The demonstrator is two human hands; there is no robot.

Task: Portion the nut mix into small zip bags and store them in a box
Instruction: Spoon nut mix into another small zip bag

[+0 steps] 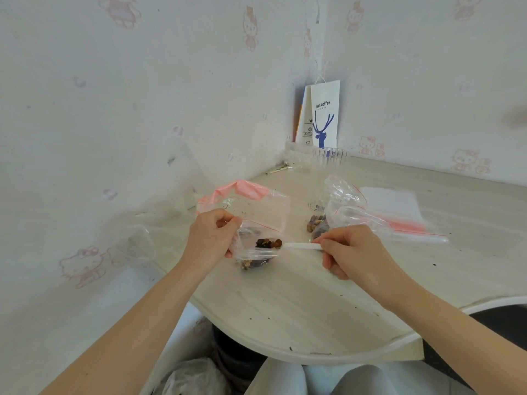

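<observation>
1. Currently, a small zip bag (251, 253) is held just above the near part of the table (285, 309) by the left hand (212, 238); its left edge is pinched between curled fingers and thumb, and its mouth is turned to the right.
2. A white scoop (302, 246) is gripped at its handle end by the curled fingers of the right hand (353, 252), to the right of the bag.
3. The scoop's far tip is inserted through the bag's mouth, and a load of nut mix (268, 243) is seen at that tip, inside the bag and between the two hands.
4. More nuts (253, 263) are gathered at the bag's bottom, just below the scoop.
5. A larger clear bag (342, 206) with nuts in it is seen just beyond the right hand.
6. A pile of flat zip bags (399, 212) is laid further right.
7. A pink-edged bag (242, 195) is seen behind the left hand.
8. A paper bag (325, 115) is stood in the far corner.
</observation>
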